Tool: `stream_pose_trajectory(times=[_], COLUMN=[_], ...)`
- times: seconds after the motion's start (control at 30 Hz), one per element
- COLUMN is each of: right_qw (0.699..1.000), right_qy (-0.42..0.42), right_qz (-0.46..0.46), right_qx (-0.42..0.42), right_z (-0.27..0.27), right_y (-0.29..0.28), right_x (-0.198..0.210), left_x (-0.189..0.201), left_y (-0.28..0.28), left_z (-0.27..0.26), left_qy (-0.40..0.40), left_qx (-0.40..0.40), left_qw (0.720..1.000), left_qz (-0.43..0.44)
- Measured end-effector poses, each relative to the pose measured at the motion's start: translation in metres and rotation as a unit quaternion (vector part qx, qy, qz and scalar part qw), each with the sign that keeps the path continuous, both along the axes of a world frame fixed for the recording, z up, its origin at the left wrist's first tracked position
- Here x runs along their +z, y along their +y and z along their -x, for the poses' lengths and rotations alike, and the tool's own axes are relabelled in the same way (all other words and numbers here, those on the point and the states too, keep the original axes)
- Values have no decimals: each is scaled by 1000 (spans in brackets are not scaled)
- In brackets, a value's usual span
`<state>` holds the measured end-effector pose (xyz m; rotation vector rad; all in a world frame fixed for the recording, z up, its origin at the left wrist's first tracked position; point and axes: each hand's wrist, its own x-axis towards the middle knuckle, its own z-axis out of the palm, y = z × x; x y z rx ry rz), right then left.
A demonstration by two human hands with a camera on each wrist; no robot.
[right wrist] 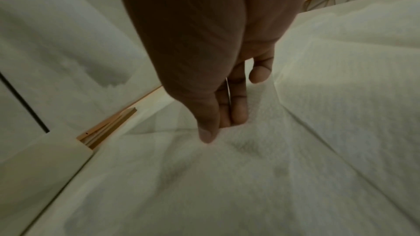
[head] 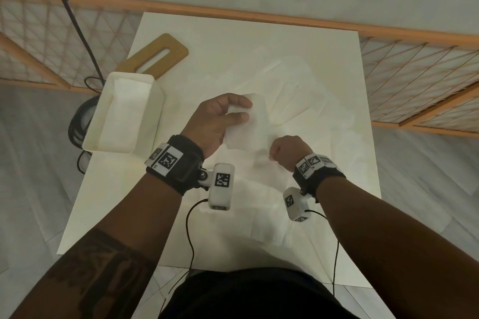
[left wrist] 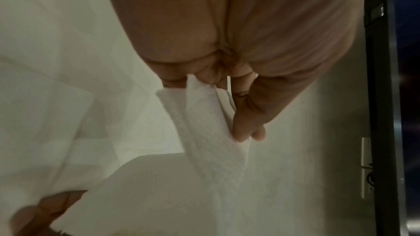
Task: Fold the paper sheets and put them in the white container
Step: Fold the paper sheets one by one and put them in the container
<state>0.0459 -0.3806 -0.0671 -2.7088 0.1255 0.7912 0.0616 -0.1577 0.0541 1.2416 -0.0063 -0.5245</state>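
Observation:
A white paper sheet (head: 246, 129) is held above the middle of the white table (head: 181, 215) by both hands. My left hand (head: 223, 118) pinches its upper left part between thumb and fingers (left wrist: 245, 114), and the paper sheet (left wrist: 209, 141) hangs folded below them. My right hand (head: 285, 149) pinches the sheet's lower right corner, thumb against fingers (right wrist: 238, 112) on the paper sheet (right wrist: 227, 177). More flat paper sheets (head: 293, 85) lie on the table beyond and below the hands. The white container (head: 124, 111) stands at the table's left edge with folded paper inside.
A wooden board with a slot (head: 155, 55) lies at the back left, behind the container. An orange lattice railing (head: 414, 80) runs behind and to the right of the table. Black cables (head: 80, 122) hang off the left side. Cables from the wrist cameras trail toward my body.

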Motion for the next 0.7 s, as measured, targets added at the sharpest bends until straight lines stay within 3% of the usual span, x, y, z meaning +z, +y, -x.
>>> stream_pose_trajectory(times=[0.23, 0.37, 0.53, 0.63, 0.7], right_qw=[998, 983, 938, 924, 921], right_qy=[-35, -105, -217, -235, -238], right_qz=[-49, -105, -147, -155, -154], right_qx=[-2, -112, -228, -257, -268], right_z=[-15, -27, -42, -47, -47], right_y=[-16, -37, -66, -77, -80], right_x=[36, 61, 84, 88, 88], left_x=[1, 11, 17, -2, -31], left_y=[11, -1, -23, -17, -5], left_z=[7, 15, 29, 39, 50], left_qy=[-8, -8, 4, 44, 83], left_qx=[9, -18, -29, 4, 21], left_qw=[1000, 1000, 993, 990, 994], left_qz=[-25, 11, 114, 134, 75])
